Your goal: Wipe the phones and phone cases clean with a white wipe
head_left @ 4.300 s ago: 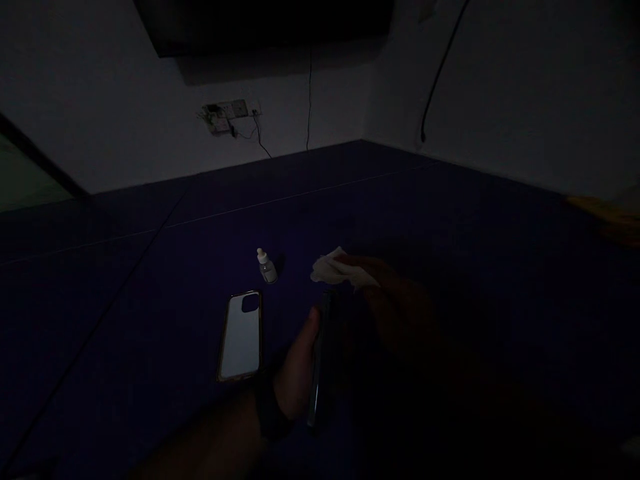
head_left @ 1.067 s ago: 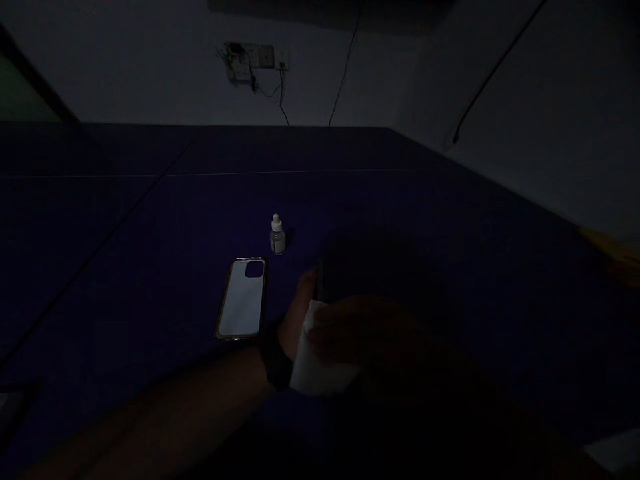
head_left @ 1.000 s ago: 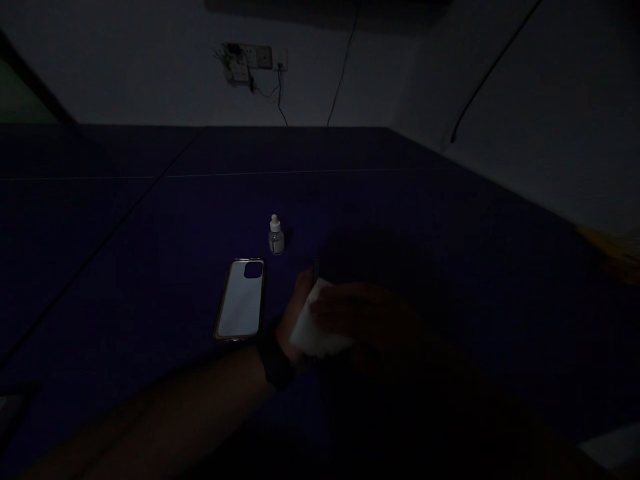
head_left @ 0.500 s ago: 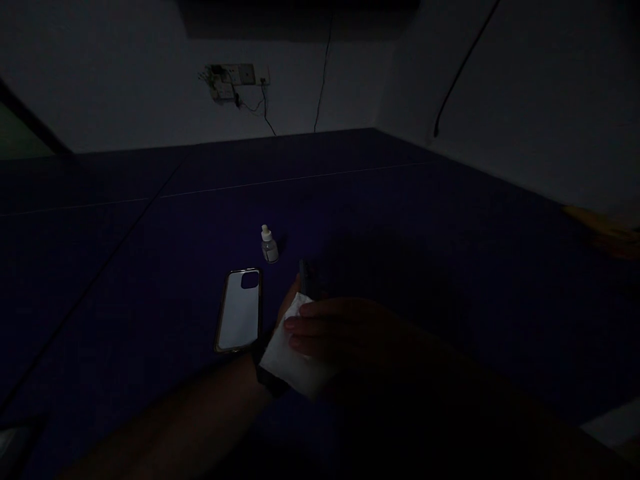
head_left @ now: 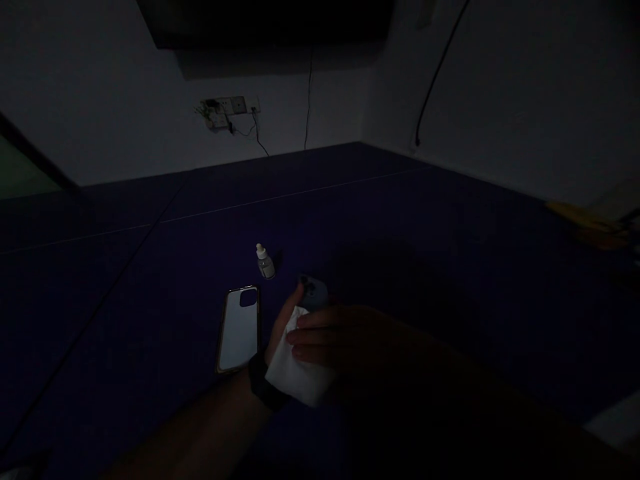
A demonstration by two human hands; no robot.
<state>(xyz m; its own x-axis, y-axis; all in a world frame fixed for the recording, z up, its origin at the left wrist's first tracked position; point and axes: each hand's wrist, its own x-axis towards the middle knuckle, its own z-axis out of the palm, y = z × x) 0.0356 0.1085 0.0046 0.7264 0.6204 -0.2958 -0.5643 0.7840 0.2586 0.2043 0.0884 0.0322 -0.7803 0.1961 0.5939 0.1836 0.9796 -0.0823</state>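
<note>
My left hand [head_left: 284, 321], with a dark band at the wrist, is closed around a smartphone [head_left: 315, 293]. The phone's back and camera lenses face up, and its lower part is covered. Lying over it is a white tissue [head_left: 300, 377], which my right hand [head_left: 330, 337] presses against the phone with its fingers. To the left a phone case [head_left: 241, 333] with a dark rim and a camera cut-out lies flat. Just beyond the case stands a small dropper bottle [head_left: 266, 265] with a white cap. Dim light hides most of my right arm.
Dark blue flooring [head_left: 200, 260] with thin seams stretches to pale walls. A wall socket panel [head_left: 225, 110] with plugs and cables is under a dark screen [head_left: 270, 23]. A yellow-orange item [head_left: 585, 217] lies by the right wall, and a dark-edged object shows at the lower left.
The view has tilted up, bringing the screen into sight. The phone has turned in my left hand, so its back and lenses show more. The tissue stays under my right fingers.
</note>
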